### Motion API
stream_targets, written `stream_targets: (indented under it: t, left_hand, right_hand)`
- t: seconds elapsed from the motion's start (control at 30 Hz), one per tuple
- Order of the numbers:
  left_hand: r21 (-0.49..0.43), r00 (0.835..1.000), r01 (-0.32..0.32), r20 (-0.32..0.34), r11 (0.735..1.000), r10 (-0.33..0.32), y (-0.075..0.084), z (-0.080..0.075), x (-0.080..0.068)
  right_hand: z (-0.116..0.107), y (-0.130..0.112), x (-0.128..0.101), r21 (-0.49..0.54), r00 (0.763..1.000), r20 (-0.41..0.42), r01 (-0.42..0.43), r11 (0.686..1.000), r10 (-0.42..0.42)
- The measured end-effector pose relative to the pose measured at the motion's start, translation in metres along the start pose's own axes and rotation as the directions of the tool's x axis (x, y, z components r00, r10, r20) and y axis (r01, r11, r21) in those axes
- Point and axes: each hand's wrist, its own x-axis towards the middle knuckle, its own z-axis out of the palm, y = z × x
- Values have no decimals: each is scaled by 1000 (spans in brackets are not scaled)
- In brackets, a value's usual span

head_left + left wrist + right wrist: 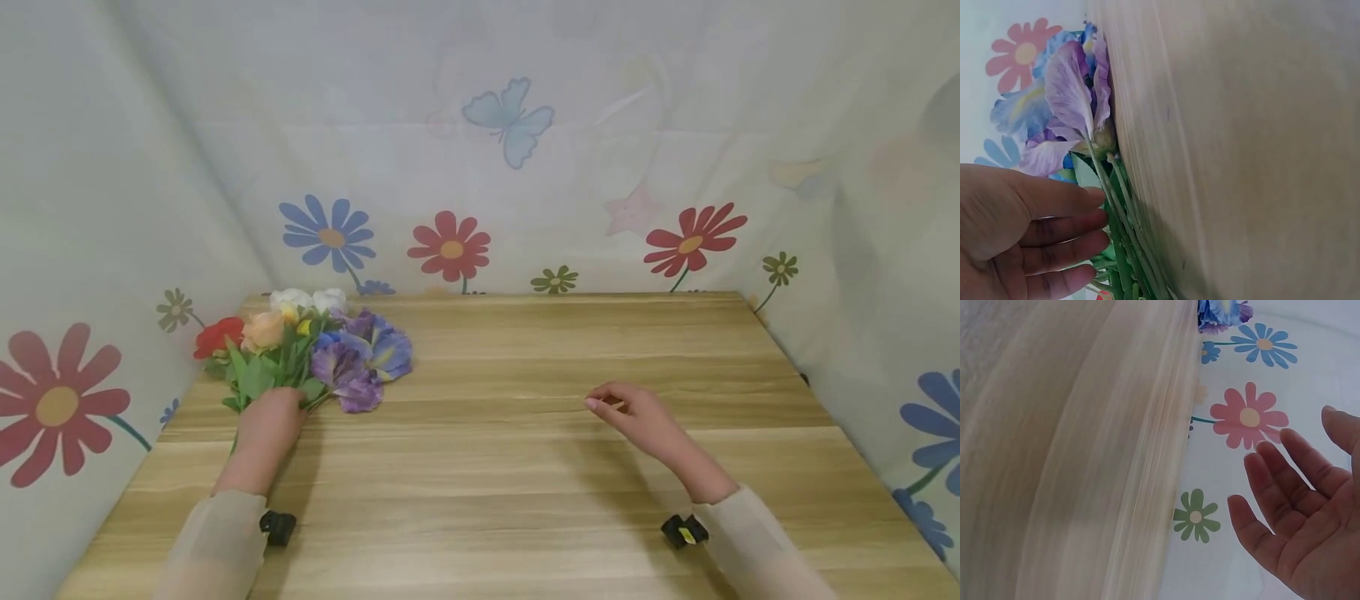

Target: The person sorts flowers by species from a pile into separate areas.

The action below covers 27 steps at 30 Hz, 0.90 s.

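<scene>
A bunch of artificial flowers (pixel 285 358) lies at the left of the table, with red, peach, white, purple and blue heads. My left hand (pixel 268 429) is at its green stems (pixel 1124 250). In the left wrist view the fingers (pixel 1063 250) of that hand are fairly straight, their tips beside the stems; whether they touch is hard to tell. A purple iris (pixel 1069 87) stands out beyond the thumb. Over the right half of the table hovers my right hand (pixel 637 419), holding nothing. Its fingers (pixel 1285 487) are loosely bent and spread in the right wrist view.
The wooden table (pixel 480 483) meets a pale curtain (pixel 375 167) printed with flowers and a butterfly at the back and sides. Black wrist mounts (pixel 277 527) sit by both sleeves.
</scene>
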Motion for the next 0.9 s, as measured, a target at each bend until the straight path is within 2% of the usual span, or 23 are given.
stream_targets:
  t: [0.3,0.43,0.57,0.73,0.83,0.9]
  left_hand:
    - [36,999,32,36,999,-33,-2,4,5]
    - [52,999,11,32,999,-13,0,3,6]
    - [52,998,-13,62,999,9,4,0,7]
    - [-10,994,4,107,1000,-3,7,-10,8]
    - [-66,995,12,97,998,-6,9,-16,6]
    - [-98,997,-8,82,995,16,11,-21,5]
  right_hand:
    - [1,1,2,21,1000,23,-16,1000,16]
    - [1,1,5,40,1000,17,-17,999,16]
    - [-2,2,5,46,1000,17,-20,999,19]
    - [-9,3,5,34,999,11,-37,999,37]
    - [-13,3,5,33,999,-4,-38,999,38]
    - [-16,3,5,37,999,-16,-33,999,34]
